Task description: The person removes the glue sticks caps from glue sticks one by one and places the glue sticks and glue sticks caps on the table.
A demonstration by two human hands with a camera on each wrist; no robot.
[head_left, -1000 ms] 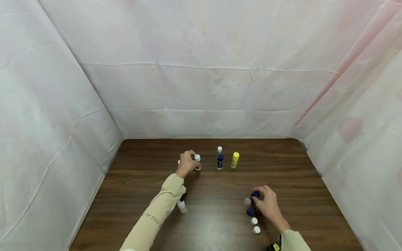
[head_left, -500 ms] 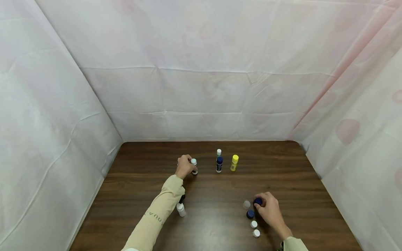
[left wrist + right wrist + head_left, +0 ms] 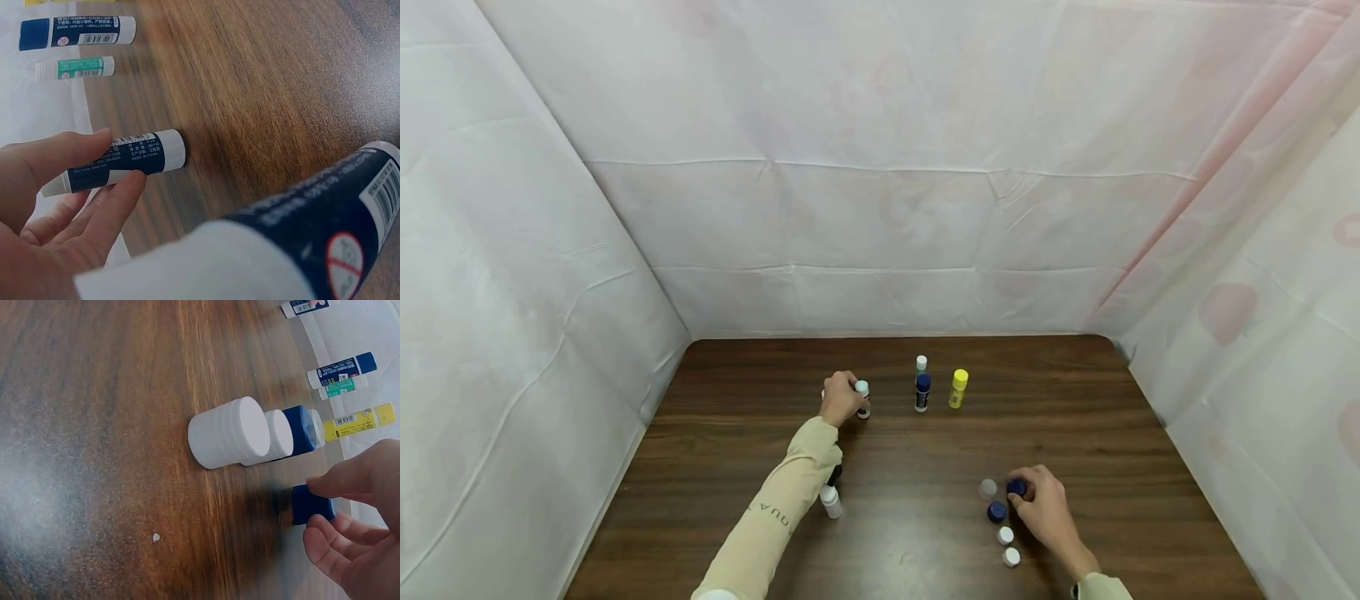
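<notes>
My left hand (image 3: 842,398) pinches a glue stick (image 3: 147,156) with a dark navy label and a whitish top, standing upright toward the back of the table. The thumb is on one side and the fingers on the other. At the right, my right hand (image 3: 1047,510) pinches a dark blue cap (image 3: 312,505) between thumb and fingertips, close over the wood. Beside it runs a row of caps: a translucent cap (image 3: 988,489), another dark blue cap (image 3: 997,512), and two white caps, the nearer white cap (image 3: 228,432) looking largest in the right wrist view.
Farther back stand a blue-capped glue stick (image 3: 922,393), a smaller green-label glue stick (image 3: 921,363) behind it, and a yellow glue stick (image 3: 958,389). By my left sleeve stands a white-topped glue stick (image 3: 831,502) with a dark label. White cloth (image 3: 880,217) hangs around the table (image 3: 917,467).
My right hand has drawn the blue cap slightly nearer to me and to the right, beside the row. The left hand and its glue stick have shifted a little leftward. The head view tilts slightly.
</notes>
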